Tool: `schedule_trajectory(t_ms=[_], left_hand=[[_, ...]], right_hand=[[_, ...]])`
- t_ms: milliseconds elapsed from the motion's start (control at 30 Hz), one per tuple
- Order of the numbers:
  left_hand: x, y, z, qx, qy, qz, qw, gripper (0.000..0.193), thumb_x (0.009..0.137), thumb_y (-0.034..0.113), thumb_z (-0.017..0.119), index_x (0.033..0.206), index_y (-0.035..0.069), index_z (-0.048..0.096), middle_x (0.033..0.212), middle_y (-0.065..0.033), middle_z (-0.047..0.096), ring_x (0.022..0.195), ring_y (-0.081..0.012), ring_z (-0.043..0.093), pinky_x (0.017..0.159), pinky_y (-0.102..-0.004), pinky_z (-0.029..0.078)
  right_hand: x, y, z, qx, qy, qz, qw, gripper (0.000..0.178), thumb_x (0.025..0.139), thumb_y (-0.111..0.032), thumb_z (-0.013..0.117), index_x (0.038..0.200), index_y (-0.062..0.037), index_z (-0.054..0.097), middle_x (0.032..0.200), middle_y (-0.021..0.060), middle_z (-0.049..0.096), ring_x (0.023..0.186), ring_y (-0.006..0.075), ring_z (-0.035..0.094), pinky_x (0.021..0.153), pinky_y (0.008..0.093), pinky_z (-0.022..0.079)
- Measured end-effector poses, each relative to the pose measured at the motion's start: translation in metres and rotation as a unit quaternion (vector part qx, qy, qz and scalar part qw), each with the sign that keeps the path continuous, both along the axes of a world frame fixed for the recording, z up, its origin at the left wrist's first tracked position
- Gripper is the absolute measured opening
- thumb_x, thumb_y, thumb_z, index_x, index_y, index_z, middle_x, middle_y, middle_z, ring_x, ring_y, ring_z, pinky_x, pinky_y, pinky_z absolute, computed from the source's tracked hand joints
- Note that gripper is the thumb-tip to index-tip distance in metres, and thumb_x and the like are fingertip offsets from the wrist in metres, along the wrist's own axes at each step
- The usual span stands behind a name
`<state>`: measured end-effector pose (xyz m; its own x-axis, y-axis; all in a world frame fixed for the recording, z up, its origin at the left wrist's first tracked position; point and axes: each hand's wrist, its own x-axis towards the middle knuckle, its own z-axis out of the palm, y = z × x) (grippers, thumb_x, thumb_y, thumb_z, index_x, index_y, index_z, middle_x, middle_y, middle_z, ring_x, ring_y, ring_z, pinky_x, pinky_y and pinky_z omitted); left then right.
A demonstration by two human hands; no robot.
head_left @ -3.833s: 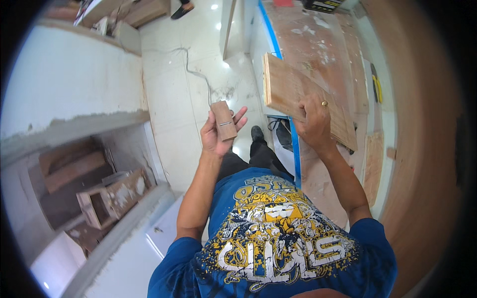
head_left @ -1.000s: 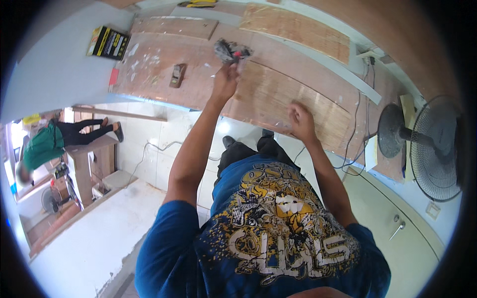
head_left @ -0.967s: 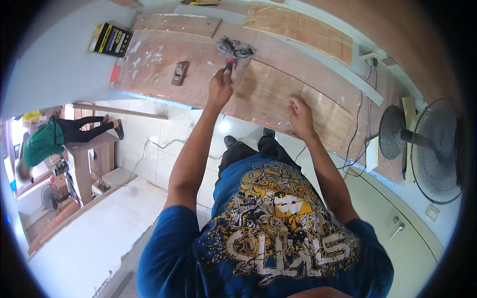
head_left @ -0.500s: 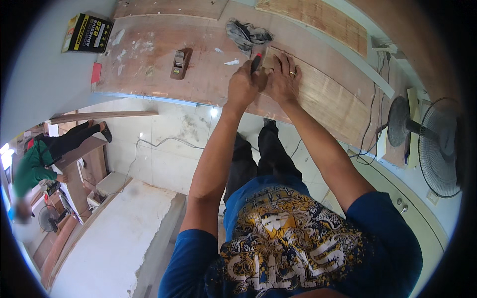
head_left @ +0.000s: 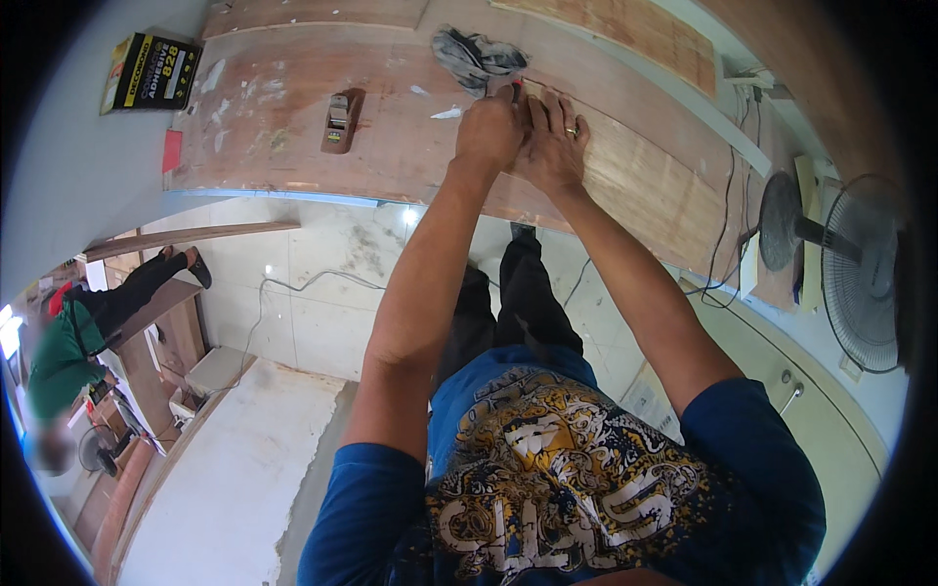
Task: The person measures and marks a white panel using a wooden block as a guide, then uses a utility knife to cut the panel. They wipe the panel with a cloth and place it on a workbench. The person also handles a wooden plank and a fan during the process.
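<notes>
My left hand is closed around a tool with a black-and-red handle. Only the handle's end shows past the fingers, and its working end is hidden. Right beside it, my right hand lies with fingers stretched out on a thin, pale wooden board, near the board's left end. The board rests on a reddish-brown wooden workbench. Just beyond my hands lies a crumpled grey rag. A small white scrap is to the left of my left hand.
A hand plane sits on the bench to the left, with a black-and-yellow can farther left. Another board lies at the back. On the right are an electric fan and hanging cables. A person in green is at far left.
My left hand has turned and come closer against my right hand, so less of the tool's handle shows. The whole view has shifted slightly. My right hand stays on the board.
</notes>
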<state>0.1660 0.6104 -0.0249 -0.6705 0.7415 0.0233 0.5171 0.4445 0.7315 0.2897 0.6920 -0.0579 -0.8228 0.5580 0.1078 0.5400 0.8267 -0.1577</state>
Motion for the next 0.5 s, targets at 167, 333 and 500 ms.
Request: schedule_trajectory(t_ms=[167,333,500], left_hand=[[0.009,-0.006,0.000,-0.032,0.057,-0.043,0.997,0.029,0.095,0.014,0.059,0.120,0.002,0.065,0.095,-0.0303,0.070,0.084,-0.0493,0.068,0.075,-0.0562,0.056],[0.039,-0.078,0.016,-0.036,-0.026,-0.015,0.999,0.031,0.096,0.013,0.057,0.125,0.003,0.061,0.097,-0.0298,0.071,0.089,-0.0465,0.070,0.081,-0.0559,0.055],[0.088,-0.149,0.039,-0.161,-0.089,0.015,0.983,0.037,0.096,0.010,0.059,0.132,0.005,0.060,0.092,-0.0296,0.070,0.086,-0.0490,0.068,0.077,-0.0564,0.054]], right_hand=[[0.001,-0.003,0.003,-0.029,0.008,0.002,1.000,0.065,0.092,-0.030,0.060,0.153,-0.0140,0.044,0.162,0.0115,0.033,0.152,0.0328,0.024,0.120,0.0552,0.015],[-0.001,-0.002,-0.005,0.022,-0.009,0.014,1.000,0.061,0.094,-0.030,0.058,0.151,-0.0134,0.046,0.158,0.0113,0.036,0.151,0.0329,0.026,0.117,0.0567,0.019],[0.000,0.000,-0.005,0.006,-0.008,-0.005,1.000,0.056,0.098,-0.027,0.052,0.151,-0.0122,0.045,0.161,0.0104,0.034,0.152,0.0331,0.024,0.120,0.0569,0.017]])
